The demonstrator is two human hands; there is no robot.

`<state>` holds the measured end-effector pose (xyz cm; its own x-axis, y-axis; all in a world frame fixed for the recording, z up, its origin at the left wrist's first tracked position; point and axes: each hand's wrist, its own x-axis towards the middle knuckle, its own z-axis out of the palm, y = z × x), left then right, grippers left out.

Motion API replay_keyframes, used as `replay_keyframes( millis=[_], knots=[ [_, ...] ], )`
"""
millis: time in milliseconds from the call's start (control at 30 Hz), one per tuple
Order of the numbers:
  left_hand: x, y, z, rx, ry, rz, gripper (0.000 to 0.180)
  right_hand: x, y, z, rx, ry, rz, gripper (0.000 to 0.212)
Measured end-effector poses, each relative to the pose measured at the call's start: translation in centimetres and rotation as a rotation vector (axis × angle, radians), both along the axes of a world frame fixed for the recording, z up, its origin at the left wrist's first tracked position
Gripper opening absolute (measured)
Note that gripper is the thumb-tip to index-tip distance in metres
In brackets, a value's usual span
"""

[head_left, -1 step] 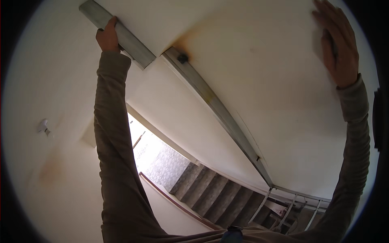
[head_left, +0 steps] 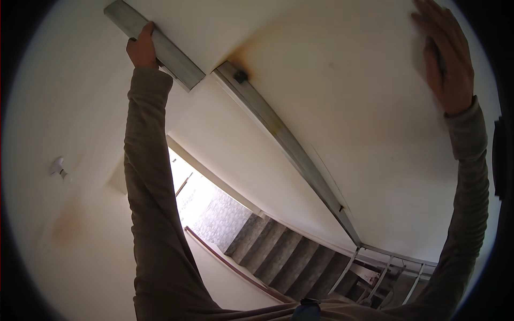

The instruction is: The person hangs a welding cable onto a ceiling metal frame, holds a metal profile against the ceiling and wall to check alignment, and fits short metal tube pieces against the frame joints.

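A grey staircase descends beside a dark handrail, metal railings at its foot, daylight through an opening, a small white fitting on the pale wall.

Both arms raised, left hand gripping, right hand flat.

Daylight is admitted through the blown-out doorway. The right hand is motion-blurred. Straight edges are bent and the rim is vignetted black.
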<state>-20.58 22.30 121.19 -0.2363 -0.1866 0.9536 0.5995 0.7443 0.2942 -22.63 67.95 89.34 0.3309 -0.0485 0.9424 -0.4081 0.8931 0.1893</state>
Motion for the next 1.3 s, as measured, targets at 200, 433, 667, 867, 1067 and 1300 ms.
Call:
replay_keyframes(
  millis=[200, 433, 667, 867, 1067, 1300],
  knots=[
    [-0.4, 0.1, 0.2, -0.027, 0.024, -0.002, 0.063, -0.9, 1.3, 0.0, 0.087, 0.029, -0.003, 0.023],
    [-0.2, -0.7, 0.1, 0.031, 0.025, 0.084, 0.063, -1.6, 1.8, 0.3, 0.084, -0.108, -0.079, 0.039],
    [1.7, 2.5, -1.4, 0.059, 0.041, 0.235, 0.060, -0.2, 1.3, 0.5, 0.036, -0.155, -0.088, 0.040],
    [1.6, 0.1, 0.2, 0.028, 0.042, 0.260, 0.058, -0.3, 0.3, 1.2, 0.039, -0.171, -0.100, 0.040],
    [1.6, 1.3, -0.4, 0.071, -0.007, 0.248, 0.057, 0.4, 0.9, 0.7, 0.054, -0.194, -0.099, 0.043],
    [1.9, 1.6, -0.3, 0.055, -0.029, 0.234, 0.055, 0.2, 1.0, 0.7, 0.055, -0.175, -0.091, 0.044]
  ],
)
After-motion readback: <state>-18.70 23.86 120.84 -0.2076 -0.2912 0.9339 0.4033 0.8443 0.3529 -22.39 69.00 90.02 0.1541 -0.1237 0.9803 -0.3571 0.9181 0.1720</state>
